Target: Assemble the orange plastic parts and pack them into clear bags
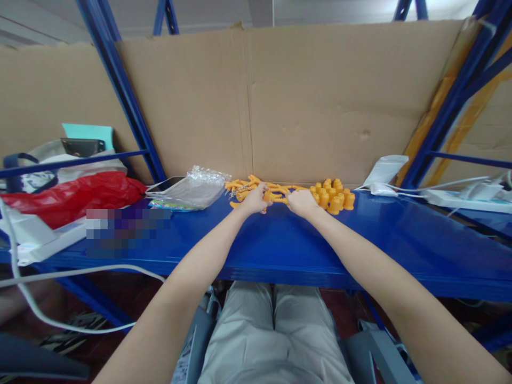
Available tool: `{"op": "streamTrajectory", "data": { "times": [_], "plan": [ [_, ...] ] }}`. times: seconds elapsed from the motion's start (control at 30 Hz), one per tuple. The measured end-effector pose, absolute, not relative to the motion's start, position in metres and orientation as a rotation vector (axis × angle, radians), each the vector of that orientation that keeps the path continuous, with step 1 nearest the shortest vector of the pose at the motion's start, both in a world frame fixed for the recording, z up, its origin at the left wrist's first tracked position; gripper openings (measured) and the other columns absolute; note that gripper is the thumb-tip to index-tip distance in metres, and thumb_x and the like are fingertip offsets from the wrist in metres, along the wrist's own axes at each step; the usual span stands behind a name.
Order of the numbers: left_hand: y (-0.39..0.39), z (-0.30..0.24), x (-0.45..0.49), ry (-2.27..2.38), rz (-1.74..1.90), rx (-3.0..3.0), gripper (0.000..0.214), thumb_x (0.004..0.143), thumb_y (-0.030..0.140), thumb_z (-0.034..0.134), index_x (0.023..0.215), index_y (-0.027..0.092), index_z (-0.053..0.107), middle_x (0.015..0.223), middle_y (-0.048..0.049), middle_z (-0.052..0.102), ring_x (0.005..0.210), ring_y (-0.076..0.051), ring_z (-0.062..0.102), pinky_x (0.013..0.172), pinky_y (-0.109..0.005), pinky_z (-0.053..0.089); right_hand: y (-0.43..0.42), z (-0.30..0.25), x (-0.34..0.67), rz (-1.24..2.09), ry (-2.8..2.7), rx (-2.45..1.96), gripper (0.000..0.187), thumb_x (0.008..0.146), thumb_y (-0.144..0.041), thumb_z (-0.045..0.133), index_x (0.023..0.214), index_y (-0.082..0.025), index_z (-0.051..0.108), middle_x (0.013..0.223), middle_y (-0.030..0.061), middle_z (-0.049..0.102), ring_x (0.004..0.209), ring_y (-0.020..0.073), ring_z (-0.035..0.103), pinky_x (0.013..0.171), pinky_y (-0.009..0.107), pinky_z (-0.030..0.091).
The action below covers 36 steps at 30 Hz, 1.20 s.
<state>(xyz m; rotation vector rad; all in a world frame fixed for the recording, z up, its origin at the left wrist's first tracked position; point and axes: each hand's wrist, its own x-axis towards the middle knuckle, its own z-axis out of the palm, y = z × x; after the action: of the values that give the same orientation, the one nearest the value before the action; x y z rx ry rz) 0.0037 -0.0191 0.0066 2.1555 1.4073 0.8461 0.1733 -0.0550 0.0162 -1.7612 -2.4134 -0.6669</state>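
Observation:
Both my arms reach out over a blue metal shelf (280, 240). My left hand (255, 199) is curled closed on a small orange plastic part at the edge of a loose pile of long orange pieces (244, 188). My right hand (302, 202) is closed too, fingers pinched on something orange between the two hands; what exactly it holds is hidden. Just right of it stands a cluster of several upright orange cup-shaped parts (334, 194).
Clear plastic bags (192, 189) lie left of the pile on a phone-like slab. A red bag (68, 194) and white items sit far left. A white pouch (386, 168), cables and a power strip (472, 200) lie at right. Cardboard (320, 101) backs the shelf.

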Motion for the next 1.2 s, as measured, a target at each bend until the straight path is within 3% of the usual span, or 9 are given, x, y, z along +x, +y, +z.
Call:
{"op": "streamTrajectory", "data": {
  "times": [0.1, 0.2, 0.33, 0.47, 0.77, 0.97, 1.2],
  "plan": [
    [-0.02, 0.006, 0.005, 1.444, 0.961, 2.378, 0.04, 0.082, 0.014, 0.061, 0.119, 0.015, 0.047, 0.108, -0.0127, 0.065, 0.084, -0.021, 0.07, 0.076, -0.035, 0.058, -0.055, 0.017, 0.176, -0.613, -2.348, -1.778, 0.037, 0.093, -0.024, 0.041, 0.116, -0.008, 0.064, 0.104, 0.0217, 0.071, 0.103, 0.0308, 0.067, 0.085, 0.037, 0.05],
    [-0.021, 0.008, 0.005, 1.413, 1.077, 2.658, 0.042, 0.084, 0.01, 0.056, 0.124, 0.013, 0.047, 0.121, -0.0175, 0.059, 0.112, -0.026, 0.062, 0.096, -0.038, 0.05, -0.053, 0.017, 0.179, -0.504, -2.255, -1.77, 0.038, 0.09, -0.028, 0.045, 0.118, -0.012, 0.064, 0.109, 0.0177, 0.071, 0.104, 0.0288, 0.067, 0.087, 0.036, 0.05],
    [-0.024, 0.01, 0.005, 1.397, 1.034, 2.886, 0.052, 0.089, 0.01, 0.044, 0.14, 0.016, 0.037, 0.126, -0.0159, 0.054, 0.112, -0.026, 0.06, 0.095, -0.038, 0.048, -0.051, 0.015, 0.182, -0.081, -2.224, -1.737, 0.029, 0.086, -0.028, 0.05, 0.099, -0.013, 0.071, 0.09, 0.0107, 0.075, 0.081, 0.0202, 0.071, 0.074, 0.029, 0.053],
    [-0.027, 0.011, 0.005, 1.407, 0.95, 2.966, 0.056, 0.089, 0.011, 0.044, 0.144, 0.02, 0.034, 0.125, -0.014, 0.052, 0.107, -0.025, 0.062, 0.091, -0.036, 0.05, -0.05, 0.015, 0.183, 0.255, -2.227, -1.73, 0.028, 0.086, -0.026, 0.049, 0.083, -0.01, 0.072, 0.073, 0.0094, 0.074, 0.057, 0.0144, 0.066, 0.057, 0.022, 0.051],
    [-0.028, 0.01, 0.005, 1.411, 1.021, 2.905, 0.049, 0.09, 0.015, 0.042, 0.14, 0.016, 0.038, 0.125, -0.0158, 0.053, 0.11, -0.026, 0.061, 0.093, -0.039, 0.05, -0.052, 0.02, 0.176, -0.24, -2.243, -1.873, 0.038, 0.085, -0.026, 0.047, 0.114, -0.014, 0.068, 0.108, 0.0133, 0.072, 0.101, 0.0243, 0.067, 0.083, 0.03, 0.049],
    [-0.025, 0.008, 0.005, 1.387, 1.09, 2.831, 0.046, 0.089, 0.015, 0.045, 0.135, 0.015, 0.04, 0.128, -0.0167, 0.054, 0.113, -0.026, 0.061, 0.096, -0.041, 0.049, -0.052, 0.019, 0.176, -0.355, -2.243, -1.915, 0.038, 0.089, -0.03, 0.044, 0.115, -0.015, 0.068, 0.112, 0.0134, 0.071, 0.106, 0.0256, 0.066, 0.087, 0.033, 0.049],
    [-0.016, 0.001, 0.005, 1.45, 1.032, 2.69, 0.036, 0.081, 0.016, 0.059, 0.116, 0.017, 0.05, 0.116, -0.0147, 0.065, 0.111, -0.027, 0.062, 0.096, -0.041, 0.049, -0.054, 0.016, 0.179, -0.595, -2.322, -1.83, 0.038, 0.093, -0.024, 0.039, 0.116, -0.01, 0.066, 0.106, 0.0222, 0.071, 0.105, 0.0305, 0.066, 0.085, 0.037, 0.05]
  ]
}}
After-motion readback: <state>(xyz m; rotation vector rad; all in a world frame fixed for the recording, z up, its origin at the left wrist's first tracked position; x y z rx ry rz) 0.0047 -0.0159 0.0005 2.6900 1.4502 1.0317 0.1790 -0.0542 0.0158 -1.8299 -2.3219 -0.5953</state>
